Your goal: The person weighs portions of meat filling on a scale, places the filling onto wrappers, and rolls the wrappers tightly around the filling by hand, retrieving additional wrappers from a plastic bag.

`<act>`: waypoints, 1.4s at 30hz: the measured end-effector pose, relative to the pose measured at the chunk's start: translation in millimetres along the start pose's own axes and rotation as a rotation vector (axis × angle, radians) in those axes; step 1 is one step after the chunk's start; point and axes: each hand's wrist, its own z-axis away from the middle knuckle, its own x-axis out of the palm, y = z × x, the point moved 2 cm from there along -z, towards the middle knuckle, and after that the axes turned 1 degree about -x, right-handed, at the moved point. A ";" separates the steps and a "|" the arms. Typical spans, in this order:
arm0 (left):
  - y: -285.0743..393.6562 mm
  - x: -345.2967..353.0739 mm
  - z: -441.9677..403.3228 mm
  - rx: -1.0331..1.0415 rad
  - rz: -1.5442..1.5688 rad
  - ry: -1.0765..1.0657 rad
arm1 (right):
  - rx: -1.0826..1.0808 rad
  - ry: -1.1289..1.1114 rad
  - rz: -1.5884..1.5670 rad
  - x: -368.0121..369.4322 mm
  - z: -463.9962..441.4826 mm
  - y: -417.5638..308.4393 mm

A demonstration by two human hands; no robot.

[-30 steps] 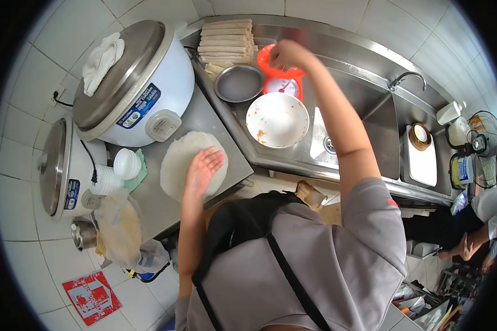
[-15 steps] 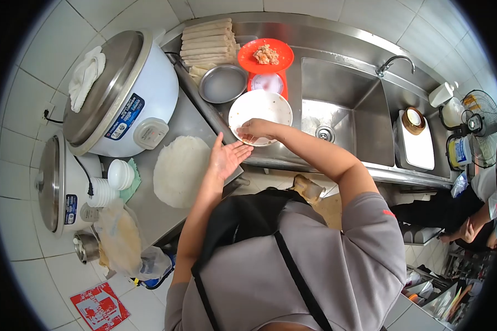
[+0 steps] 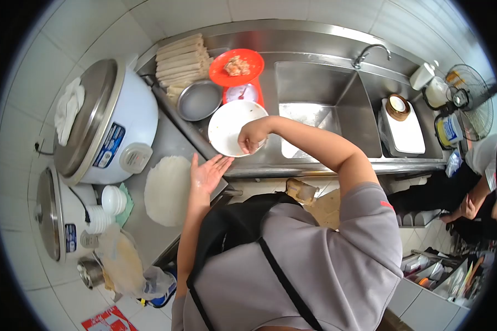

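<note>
My left hand (image 3: 209,174) is open, palm up and fingers spread, at the near edge of a white bowl (image 3: 224,128). Over the right side of that bowl is my right hand (image 3: 252,135), its fingers curled together and pointing down; what they hold, if anything, is hidden. Behind the bowl stands a red kitchen scale (image 3: 258,88) with a white dial. It bears a red plate (image 3: 220,75) with a lump of pinkish minced filling (image 3: 237,66). Left of the scale lies a round grey metal pan (image 3: 199,101).
Pale rolls (image 3: 178,62) are stacked at the back. A flat, round white sheet (image 3: 167,191) lies on the left counter beside a large rice cooker (image 3: 130,99) and white bowls (image 3: 114,199). A steel sink (image 3: 320,83) is to the right; another person (image 3: 469,207) stands at far right.
The camera view has shifted, so the counter appears further left and lower. My right hand has risen slightly from the bowl's near side toward its right side. My left hand stays open.
</note>
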 end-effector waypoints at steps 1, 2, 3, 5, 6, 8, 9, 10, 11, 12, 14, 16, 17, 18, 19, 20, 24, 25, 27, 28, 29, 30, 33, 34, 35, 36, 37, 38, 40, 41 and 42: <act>-0.2 1.1 0.8 -0.003 0.006 -0.006 | -0.016 -0.048 -0.098 -5.6 -1.1 2.2; 0.1 1.4 1.6 0.001 0.003 0.003 | -0.037 -0.099 -0.196 -13.4 -2.0 4.5; 1.0 0.8 2.1 0.010 -0.012 -0.004 | -0.061 -0.152 -0.291 -22.2 -1.6 8.0; 6.2 -2.8 5.8 0.040 -0.040 -0.017 | -0.126 -0.012 -0.401 -56.7 8.7 6.9; 9.2 -4.0 9.9 0.063 -0.040 -0.013 | -0.110 0.144 -0.395 -79.0 17.9 2.1; 15.9 -7.5 19.4 0.120 -0.120 -0.025 | -0.202 0.564 -0.366 -120.2 48.1 -29.4; 18.4 -7.6 23.1 0.153 -0.156 -0.030 | -0.140 0.724 -0.319 -138.8 56.0 -35.5; 19.5 -6.4 26.9 0.174 -0.153 -0.028 | -0.079 0.879 -0.271 -161.0 58.9 -34.9; 21.1 -4.8 32.0 0.199 -0.148 -0.025 | -0.119 1.243 0.131 -183.0 45.2 -17.3; 23.5 -4.2 37.7 0.228 -0.143 -0.024 | 0.058 1.158 0.267 -199.5 40.1 -9.4; 29.8 -5.9 49.9 0.281 -0.153 -0.024 | 0.137 1.146 0.375 -206.5 27.0 -0.8; 36.7 -10.0 65.4 0.343 -0.153 -0.022 | 0.206 1.130 0.422 -211.6 16.1 9.4; 42.1 -14.2 77.2 0.379 -0.148 -0.019 | 0.216 1.119 0.422 -215.7 14.9 13.6; 47.7 -18.9 88.9 0.415 -0.141 -0.014 | 0.176 1.071 0.397 -217.9 17.6 14.3; 54.1 -25.1 101.4 0.460 -0.141 0.016 | 0.163 1.048 0.209 -224.2 15.4 21.5; 60.3 -32.9 115.2 0.507 -0.136 0.048 | 0.098 0.992 0.182 -226.6 12.6 28.6; 75.0 -67.4 170.9 0.676 -0.031 0.102 | 0.559 0.608 0.200 -207.3 -7.6 14.5; 78.1 -76.1 186.4 0.736 -0.003 0.117 | 0.496 0.552 0.541 -214.3 -26.3 45.6; 89.0 -89.6 210.6 0.854 0.045 0.128 | 0.406 0.536 1.320 -228.6 -63.3 109.4; 92.5 -96.2 223.0 0.897 0.080 0.140 | 0.373 0.634 0.966 -205.4 -42.5 54.1; 96.2 -101.6 235.1 0.938 0.113 0.149 | 0.415 0.769 0.452 -193.5 -26.1 21.1; 99.1 -106.6 247.4 0.980 0.144 0.152 | 0.278 0.720 0.319 -191.5 -20.3 15.7; 100.7 -112.4 277.9 1.094 0.169 0.215 | 0.155 0.445 -0.204 -186.2 -2.2 -17.5; 100.9 -117.8 285.5 1.113 0.172 0.208 | 0.063 0.439 -0.379 -184.9 -0.9 -16.8; 101.5 -123.7 291.8 1.129 0.174 0.198 | -0.027 0.433 -0.554 -184.1 -2.2 -16.1; 102.8 -129.0 294.7 1.144 0.176 0.184 | -0.104 0.391 -0.569 -179.9 -5.8 -26.7; 103.4 -130.9 293.1 1.130 0.142 0.191 | -0.179 0.349 -0.583 -173.4 -11.5 -43.7; 102.3 -133.0 288.5 1.112 0.109 0.201 | -0.253 0.306 -0.600 -165.8 -21.2 -60.8; 99.5 -136.7 274.1 1.071 0.001 0.215 | -0.402 0.166 -0.674 -133.9 -58.4 -98.2; 101.6 -137.5 261.6 1.047 -0.075 0.213 | -0.425 0.192 -0.557 -108.5 -77.0 -125.3; 101.8 -135.6 249.3 1.021 -0.152 0.210 | -0.477 0.071 -0.577 -83.6 -98.7 -145.0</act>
